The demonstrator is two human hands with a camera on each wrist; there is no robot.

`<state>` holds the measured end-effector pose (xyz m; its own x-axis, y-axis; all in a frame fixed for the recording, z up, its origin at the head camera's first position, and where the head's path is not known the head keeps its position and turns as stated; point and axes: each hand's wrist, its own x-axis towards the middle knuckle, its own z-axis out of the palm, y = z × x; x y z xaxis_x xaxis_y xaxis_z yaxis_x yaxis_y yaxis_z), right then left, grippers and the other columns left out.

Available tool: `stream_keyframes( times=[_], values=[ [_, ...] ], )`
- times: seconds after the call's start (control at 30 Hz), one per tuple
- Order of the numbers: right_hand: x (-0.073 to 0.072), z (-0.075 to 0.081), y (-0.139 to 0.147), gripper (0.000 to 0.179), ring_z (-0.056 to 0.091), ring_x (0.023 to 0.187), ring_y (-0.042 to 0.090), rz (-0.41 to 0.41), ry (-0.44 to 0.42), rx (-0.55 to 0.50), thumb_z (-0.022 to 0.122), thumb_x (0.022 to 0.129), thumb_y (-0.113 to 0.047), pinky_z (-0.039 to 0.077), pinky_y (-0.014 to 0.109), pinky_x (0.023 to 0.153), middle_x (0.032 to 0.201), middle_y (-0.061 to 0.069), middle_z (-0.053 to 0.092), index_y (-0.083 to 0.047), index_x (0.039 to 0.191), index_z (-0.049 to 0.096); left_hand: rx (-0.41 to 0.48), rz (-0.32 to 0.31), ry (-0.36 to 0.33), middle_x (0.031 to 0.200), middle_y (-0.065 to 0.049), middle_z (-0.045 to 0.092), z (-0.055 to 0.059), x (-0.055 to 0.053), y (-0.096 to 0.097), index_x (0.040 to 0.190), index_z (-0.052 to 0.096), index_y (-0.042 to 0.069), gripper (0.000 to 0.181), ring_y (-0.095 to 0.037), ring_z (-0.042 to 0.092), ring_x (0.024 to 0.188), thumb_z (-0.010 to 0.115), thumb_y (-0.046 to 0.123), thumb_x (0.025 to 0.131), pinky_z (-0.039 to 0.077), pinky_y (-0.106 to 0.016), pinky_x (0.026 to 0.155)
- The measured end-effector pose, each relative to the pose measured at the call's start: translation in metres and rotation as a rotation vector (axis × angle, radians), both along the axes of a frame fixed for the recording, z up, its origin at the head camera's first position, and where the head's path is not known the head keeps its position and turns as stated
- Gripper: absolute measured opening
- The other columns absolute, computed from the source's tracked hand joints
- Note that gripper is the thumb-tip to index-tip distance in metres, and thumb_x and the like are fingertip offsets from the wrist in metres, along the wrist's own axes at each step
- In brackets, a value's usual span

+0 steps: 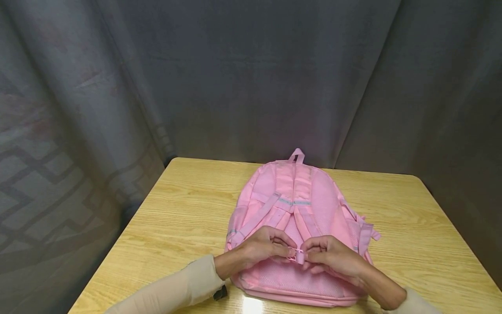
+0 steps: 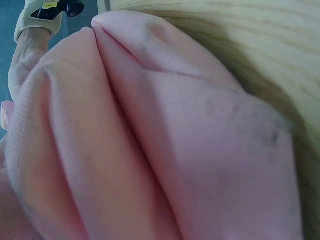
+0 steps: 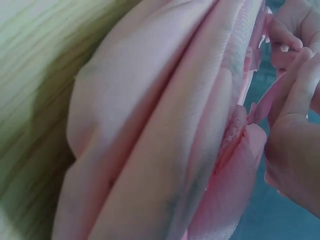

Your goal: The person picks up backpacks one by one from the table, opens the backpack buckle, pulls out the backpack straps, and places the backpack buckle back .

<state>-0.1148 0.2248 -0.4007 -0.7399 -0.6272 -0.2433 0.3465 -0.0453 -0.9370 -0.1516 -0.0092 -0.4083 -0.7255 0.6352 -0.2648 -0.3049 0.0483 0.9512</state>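
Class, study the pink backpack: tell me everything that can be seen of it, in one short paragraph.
The pink backpack looks like soft fabric and lies strap side up on the wood-grained table, its top loop pointing away from the person. Two broad shoulder straps with greyish bands run down its back; the lower panel looks like mesh. Dark smudges mark its fabric. The left grip and right grip pinch a small pink fastener above that panel; whether it is fully clipped is unclear.
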Motion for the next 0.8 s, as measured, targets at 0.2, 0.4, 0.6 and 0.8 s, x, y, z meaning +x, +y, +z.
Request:
stream_keyframes(
  times=[0.2,0.4,0.6,0.8],
  values=[
    [-0.0001,-0.0009,-0.0015,0.01,0.069,0.087,0.013,0.016,0.048,0.004,0.058,0.098,-0.004,0.061,0.024,0.073,0.093,0.003,0.07,-0.002,0.105,0.064,0.007,-0.001,-0.003,0.089,-0.018,0.075,-0.0005,0.0006,0.0006,0.101,0.07,-0.007,0.018,-0.016,0.072,0.074,0.074,-0.002,0.084,0.063,-0.034,0.073],
    [0.0001,-0.0014,-0.0029,0.013,0.068,0.087,0.012,0.003,0.114,0.057,0.059,0.097,-0.005,0.061,0.024,0.071,0.093,0.002,0.07,0.004,0.105,0.063,0.004,-0.009,-0.011,0.09,-0.019,0.074,-0.0001,0.0005,0.0006,0.101,0.07,-0.007,0.018,-0.019,0.073,0.078,0.073,-0.003,0.084,0.063,-0.034,0.073],
    [0.0003,-0.002,-0.0038,0.023,0.069,0.086,0.012,0.004,0.168,0.081,0.058,0.097,-0.005,0.06,0.024,0.07,0.092,0.002,0.071,0.017,0.104,0.057,0.009,-0.011,-0.024,0.089,-0.018,0.074,0.0004,0.0016,0.0012,0.101,0.07,-0.008,0.017,-0.019,0.072,0.077,0.072,-0.005,0.085,0.063,-0.033,0.074],
    [0.0003,-0.0026,-0.0038,0.017,0.068,0.085,0.01,-0.015,0.164,0.074,0.059,0.097,-0.005,0.06,0.023,0.07,0.09,0.003,0.071,0.011,0.102,0.061,0.003,-0.006,-0.016,0.087,-0.013,0.074,0.0006,0.0018,0.0016,0.101,0.07,-0.008,0.017,-0.016,0.071,0.075,0.072,-0.004,0.084,0.063,-0.031,0.073]
  ],
)
